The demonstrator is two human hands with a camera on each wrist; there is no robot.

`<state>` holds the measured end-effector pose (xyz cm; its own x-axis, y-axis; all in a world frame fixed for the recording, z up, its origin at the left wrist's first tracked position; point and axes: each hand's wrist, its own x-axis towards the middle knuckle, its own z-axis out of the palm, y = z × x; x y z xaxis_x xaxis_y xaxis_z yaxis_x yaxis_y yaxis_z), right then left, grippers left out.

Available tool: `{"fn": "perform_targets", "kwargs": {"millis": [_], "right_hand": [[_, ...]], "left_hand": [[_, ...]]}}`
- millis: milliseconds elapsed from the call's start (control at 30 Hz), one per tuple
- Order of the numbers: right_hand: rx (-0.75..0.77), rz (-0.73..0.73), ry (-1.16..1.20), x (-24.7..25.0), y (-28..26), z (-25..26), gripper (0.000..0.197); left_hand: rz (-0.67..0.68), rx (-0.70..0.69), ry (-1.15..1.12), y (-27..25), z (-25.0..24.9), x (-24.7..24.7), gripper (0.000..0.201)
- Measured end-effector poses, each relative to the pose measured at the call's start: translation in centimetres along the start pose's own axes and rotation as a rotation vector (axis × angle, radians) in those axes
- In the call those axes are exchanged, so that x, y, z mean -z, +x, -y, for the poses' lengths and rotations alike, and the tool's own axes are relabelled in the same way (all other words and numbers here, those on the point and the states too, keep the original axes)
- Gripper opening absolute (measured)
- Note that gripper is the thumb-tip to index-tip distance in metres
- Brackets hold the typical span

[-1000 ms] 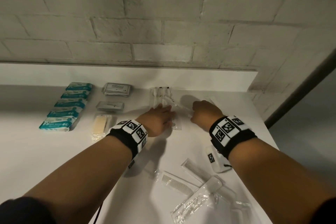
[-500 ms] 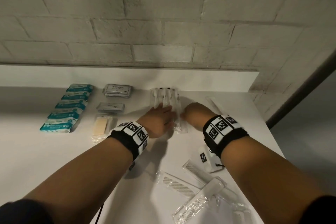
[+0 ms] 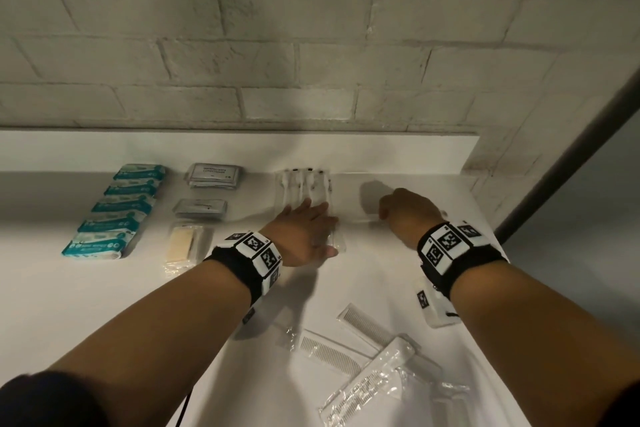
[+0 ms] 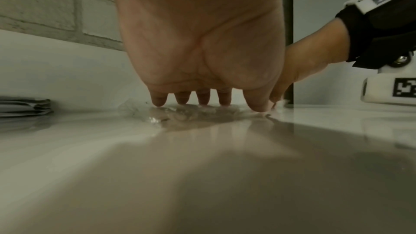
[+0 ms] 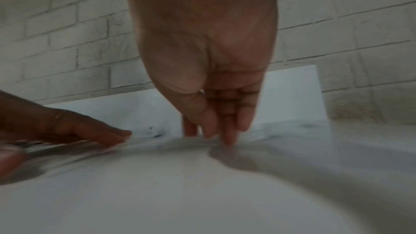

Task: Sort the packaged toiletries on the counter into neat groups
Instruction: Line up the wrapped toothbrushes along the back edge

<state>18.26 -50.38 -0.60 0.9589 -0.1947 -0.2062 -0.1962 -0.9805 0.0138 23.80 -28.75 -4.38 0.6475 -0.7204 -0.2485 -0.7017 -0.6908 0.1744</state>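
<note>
Flat and spread, the left hand (image 3: 304, 236) presses clear-wrapped toothbrush packets (image 3: 304, 187) onto the white counter (image 3: 104, 305); just beside it, the right hand's (image 3: 408, 215) fingertips (image 5: 228, 138) pinch another clear packet (image 3: 363, 221).

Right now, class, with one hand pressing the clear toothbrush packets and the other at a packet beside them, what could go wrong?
1. The left hand lies flat on the clear toothbrush packets; slick film on the smooth counter may slide and skew the row.
2. The right hand fingers a thin clear packet, hard to see on white; the grip may slip.
3. The combs lie loosely piled under the right forearm; a withdrawing arm might scatter them.
</note>
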Motion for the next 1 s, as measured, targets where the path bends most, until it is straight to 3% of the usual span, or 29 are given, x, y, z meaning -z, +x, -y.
{"fn": "perform_targets", "kwargs": {"millis": [67, 133, 233, 367, 467, 600, 733, 833, 1000], "right_hand": [[0.155, -0.024, 0.063, -0.1, -0.4, 0.5, 0.03], [0.193, 0.005, 0.186, -0.1, -0.8, 0.7, 0.029], [0.18, 0.038, 0.298, -0.3, -1.1, 0.5, 0.032], [0.076, -0.035, 0.265, -0.1, -1.1, 0.4, 0.032], [0.087, 0.067, 0.137, 0.0, -1.1, 1.6, 0.041], [0.108, 0.075, 0.097, -0.1, -0.7, 3.8, 0.051], [0.122, 0.211, 0.237, 0.0, 0.6, 5.8, 0.051], [0.12, 0.249, 0.384, 0.4, 1.1, 5.0, 0.062], [0.157, 0.33, 0.27, 0.7, 1.5, 3.3, 0.082]], "left_hand": [[0.0, 0.003, -0.006, 0.1, 0.0, 0.0, 0.071], [0.009, 0.005, -0.013, 0.2, 0.0, -0.1, 0.07], [0.016, 0.008, -0.017, 0.2, 0.2, -0.2, 0.069], [0.009, 0.003, -0.035, 0.4, 0.3, -0.4, 0.069], [0.004, 0.011, -0.05, 0.5, 0.3, -0.4, 0.072], [-0.016, 0.027, -0.064, 0.3, 0.1, -0.3, 0.074], [-0.026, 0.022, -0.065, -0.1, -0.3, 0.1, 0.074], [-0.018, 0.029, -0.056, -0.2, -0.5, 0.3, 0.075], [-0.022, 0.039, -0.042, -0.2, -0.5, 0.3, 0.078]]}}
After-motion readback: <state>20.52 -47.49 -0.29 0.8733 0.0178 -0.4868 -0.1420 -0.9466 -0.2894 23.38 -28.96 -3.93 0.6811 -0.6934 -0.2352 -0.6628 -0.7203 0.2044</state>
